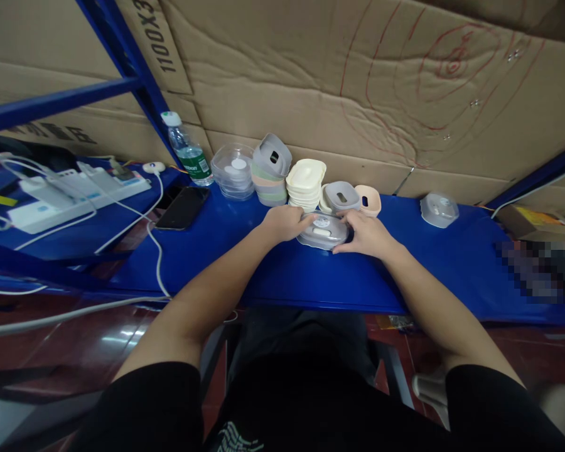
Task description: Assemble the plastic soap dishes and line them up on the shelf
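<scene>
Flanking clear container (322, 235), left grip (285, 224), right grip (366, 234)

Hidden and Blurry

The left hand (286, 224) hides a bit of the clear box (322, 241) in the middle, and the right hand (366, 235) hides some too. Marks (321, 222) on its top are too small to read. Blocky squares (533, 270) blur something at the right. The bottom edge cuts the shirt (292, 408).

The container (324, 241) is clear, glossy plastic; the cream stack (306, 177) is matt plastic. The blue tabletop (306, 281) is smooth, perhaps painted metal; the cardboard wall (273, 69) is matt and creased.
</scene>
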`<action>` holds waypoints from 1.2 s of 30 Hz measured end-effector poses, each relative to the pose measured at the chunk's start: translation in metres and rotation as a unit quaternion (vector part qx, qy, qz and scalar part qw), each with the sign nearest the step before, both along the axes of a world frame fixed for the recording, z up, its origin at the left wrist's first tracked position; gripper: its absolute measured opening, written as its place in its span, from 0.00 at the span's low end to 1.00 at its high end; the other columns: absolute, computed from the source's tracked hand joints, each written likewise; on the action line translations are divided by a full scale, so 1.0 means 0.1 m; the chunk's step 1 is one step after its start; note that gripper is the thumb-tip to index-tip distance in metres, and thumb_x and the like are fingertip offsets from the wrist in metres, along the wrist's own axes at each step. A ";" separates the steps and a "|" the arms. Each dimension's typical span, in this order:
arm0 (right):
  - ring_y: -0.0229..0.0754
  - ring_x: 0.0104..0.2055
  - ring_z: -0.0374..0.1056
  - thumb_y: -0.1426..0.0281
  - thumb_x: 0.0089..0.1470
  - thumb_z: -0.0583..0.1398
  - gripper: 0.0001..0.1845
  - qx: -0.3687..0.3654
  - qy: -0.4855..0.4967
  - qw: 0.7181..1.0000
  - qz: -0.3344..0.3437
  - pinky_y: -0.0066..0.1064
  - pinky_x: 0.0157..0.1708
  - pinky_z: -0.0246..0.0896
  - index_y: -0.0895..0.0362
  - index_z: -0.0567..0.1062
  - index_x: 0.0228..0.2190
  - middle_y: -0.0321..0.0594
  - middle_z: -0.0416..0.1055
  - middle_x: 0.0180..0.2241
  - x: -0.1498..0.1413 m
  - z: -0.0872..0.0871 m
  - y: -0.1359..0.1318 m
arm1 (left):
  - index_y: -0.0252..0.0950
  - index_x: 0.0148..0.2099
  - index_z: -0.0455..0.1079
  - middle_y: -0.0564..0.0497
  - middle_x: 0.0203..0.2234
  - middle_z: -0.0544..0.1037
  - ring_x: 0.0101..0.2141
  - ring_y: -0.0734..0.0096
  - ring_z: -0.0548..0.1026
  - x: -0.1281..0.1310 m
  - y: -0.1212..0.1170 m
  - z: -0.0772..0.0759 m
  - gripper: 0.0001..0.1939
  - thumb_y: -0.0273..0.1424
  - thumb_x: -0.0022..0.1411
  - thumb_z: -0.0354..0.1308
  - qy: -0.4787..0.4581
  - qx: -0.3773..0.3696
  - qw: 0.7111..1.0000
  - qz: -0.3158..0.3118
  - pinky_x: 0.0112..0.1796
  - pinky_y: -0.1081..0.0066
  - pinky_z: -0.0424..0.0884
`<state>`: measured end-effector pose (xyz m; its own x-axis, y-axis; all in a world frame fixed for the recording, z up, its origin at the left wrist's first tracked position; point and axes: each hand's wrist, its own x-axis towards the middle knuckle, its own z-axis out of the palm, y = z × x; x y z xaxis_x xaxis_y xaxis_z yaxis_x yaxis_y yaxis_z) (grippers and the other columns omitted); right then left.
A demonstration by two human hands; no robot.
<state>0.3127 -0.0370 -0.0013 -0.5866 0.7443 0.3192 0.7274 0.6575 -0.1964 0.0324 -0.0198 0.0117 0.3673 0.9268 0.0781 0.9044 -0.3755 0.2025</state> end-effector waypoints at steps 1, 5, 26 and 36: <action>0.68 0.55 0.77 0.33 0.43 0.71 0.51 0.005 -0.010 1.000 0.001 0.60 0.50 0.76 0.54 0.75 0.57 0.53 0.78 0.57 0.00 0.01 0.00 | 0.35 0.43 0.81 0.38 0.39 0.85 0.44 0.52 0.82 0.01 -0.01 0.00 0.35 0.55 0.76 0.41 -0.002 0.002 1.000 -0.003 0.43 0.61 0.73; 0.70 0.62 0.71 0.29 0.42 0.68 0.60 0.033 -0.027 0.998 0.049 0.63 0.61 0.69 0.54 0.71 0.65 0.54 0.75 0.61 -0.04 0.01 -0.01 | 0.34 0.45 0.81 0.36 0.40 0.85 0.44 0.50 0.82 0.07 -0.09 0.03 0.36 0.56 0.76 0.40 0.005 0.002 1.000 -0.011 0.43 0.60 0.74; 0.62 0.77 0.52 0.51 0.65 0.63 0.36 0.084 -0.086 0.987 0.105 0.61 0.72 0.59 0.47 0.68 0.70 0.42 0.59 0.75 -0.04 -0.16 -0.30 | 0.33 0.51 0.78 0.36 0.47 0.85 0.50 0.50 0.83 0.16 -0.18 0.00 0.33 0.49 0.80 0.37 -0.015 -0.013 0.995 -0.094 0.47 0.59 0.74; 0.68 0.73 0.60 0.49 0.61 0.63 0.31 0.123 -0.061 0.981 -0.139 0.73 0.72 0.45 0.50 0.75 0.60 0.50 0.72 0.66 1.18 -0.24 -0.61 | 0.33 0.62 0.75 0.36 0.56 0.81 0.53 0.49 0.80 0.13 -0.14 -0.07 0.30 0.52 0.76 0.50 0.025 -0.033 0.980 -0.193 0.50 0.58 0.73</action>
<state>0.4309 -0.0976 -0.0257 -0.4176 0.7897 0.4494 0.8931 0.4479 0.0429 0.0455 -0.0335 0.0050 0.6935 0.7204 -0.0045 0.7070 -0.6794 0.1964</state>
